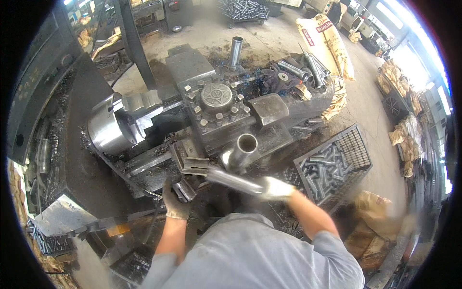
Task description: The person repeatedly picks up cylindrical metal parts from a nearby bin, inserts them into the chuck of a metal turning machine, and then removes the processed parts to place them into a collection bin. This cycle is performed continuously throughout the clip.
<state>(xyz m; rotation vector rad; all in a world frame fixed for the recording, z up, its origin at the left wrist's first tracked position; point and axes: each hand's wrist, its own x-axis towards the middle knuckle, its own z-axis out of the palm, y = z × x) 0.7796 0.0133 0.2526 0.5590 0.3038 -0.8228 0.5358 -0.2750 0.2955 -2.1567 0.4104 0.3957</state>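
Note:
My left hand (176,204), in a soiled work glove, is closed around a short metal cylinder (185,190) with a lengthwise groove or slot. It is low in front of the lathe bed. To the right, my gloved right hand (277,189) grips one end of a long shiny metal bar or tube (235,181), smeared by motion. The bar's other end meets a slotted metal block (193,166) above my left hand; whether it enters the slot I cannot tell. Just beyond the bar, a hollow metal tube (246,144) stands upright.
The lathe's chuck (109,129) lies left of the bolted tool post (216,96). Another upright tube (236,54) stands behind. Loose tubes (314,70) lie at the bed's far right. A black crate (358,144) holds many small metal pieces; a paper sack (327,41) lies beyond.

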